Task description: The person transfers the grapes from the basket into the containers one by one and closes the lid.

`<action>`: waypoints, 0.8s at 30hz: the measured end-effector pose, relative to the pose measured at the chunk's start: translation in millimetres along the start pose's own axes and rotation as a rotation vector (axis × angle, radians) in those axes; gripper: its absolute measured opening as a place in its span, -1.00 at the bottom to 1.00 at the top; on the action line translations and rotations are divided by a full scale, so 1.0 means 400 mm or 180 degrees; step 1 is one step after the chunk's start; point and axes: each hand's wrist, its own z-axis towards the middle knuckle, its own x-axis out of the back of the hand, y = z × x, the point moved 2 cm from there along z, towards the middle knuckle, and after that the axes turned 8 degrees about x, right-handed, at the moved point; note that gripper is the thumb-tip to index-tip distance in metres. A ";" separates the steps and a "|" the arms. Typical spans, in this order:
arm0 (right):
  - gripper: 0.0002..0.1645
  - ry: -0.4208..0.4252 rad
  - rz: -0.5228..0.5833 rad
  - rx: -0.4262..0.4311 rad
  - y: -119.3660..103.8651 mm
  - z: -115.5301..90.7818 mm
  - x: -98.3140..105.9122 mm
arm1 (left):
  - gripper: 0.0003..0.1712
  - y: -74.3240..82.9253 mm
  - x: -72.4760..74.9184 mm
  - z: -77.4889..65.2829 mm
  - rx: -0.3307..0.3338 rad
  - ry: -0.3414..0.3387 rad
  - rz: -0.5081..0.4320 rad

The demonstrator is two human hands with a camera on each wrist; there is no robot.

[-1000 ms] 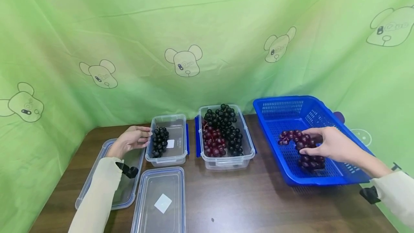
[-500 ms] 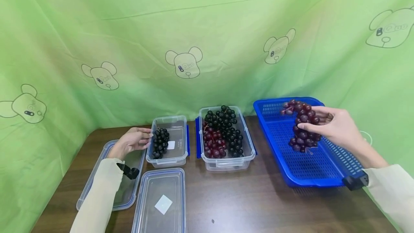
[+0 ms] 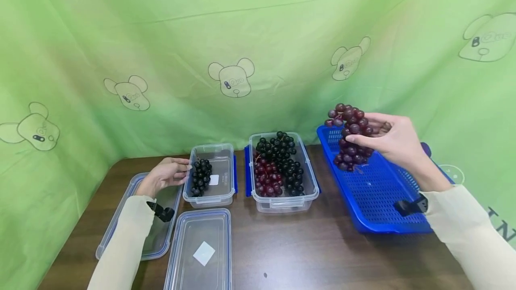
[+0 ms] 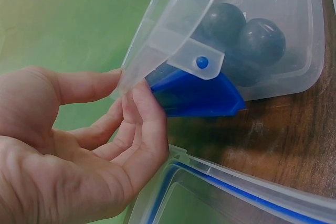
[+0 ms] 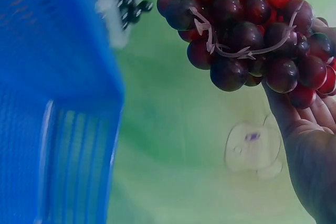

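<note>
My right hand (image 3: 397,142) holds a bunch of dark red grapes (image 3: 350,135) above the blue basket's far left part. In the right wrist view the red grapes (image 5: 247,35) show a pale curved stem. At the left, my left hand (image 3: 167,174) pinches the near-left rim of the smaller clear container (image 3: 221,164). The left wrist view shows thumb and fingers (image 4: 149,111) at that rim, beside its blue clip (image 4: 199,95). A bunch of black grapes (image 3: 200,178) lies inside along the left wall.
A larger clear container (image 3: 288,201) in the middle holds black grapes (image 3: 278,149) and red grapes (image 3: 266,178). The blue basket (image 3: 356,218) stands at the right. Two clear lids (image 3: 203,276) lie at the front left, one under the left forearm. A green curtain (image 3: 173,26) hangs behind the table (image 3: 282,249).
My right hand has lifted the red grapes up out of the blue basket and carried them leftward. My left hand stays at the smaller container.
</note>
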 end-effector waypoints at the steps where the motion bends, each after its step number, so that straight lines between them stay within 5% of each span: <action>1: -0.30 0.0007 0.0079 0.0034 -0.011 0.006 -0.011 | -0.43 -0.001 0.000 0.000 0.0004 0.0008 -0.0002; 16: -0.32 -0.0302 0.0962 0.0472 -0.143 0.084 -0.205 | -0.44 0.003 -0.002 0.002 0.0061 0.0026 -0.0069; 24: -0.30 -0.0656 0.1014 0.0541 -0.187 0.111 -0.321 | -0.44 0.004 -0.005 -0.002 0.0054 0.0059 -0.0070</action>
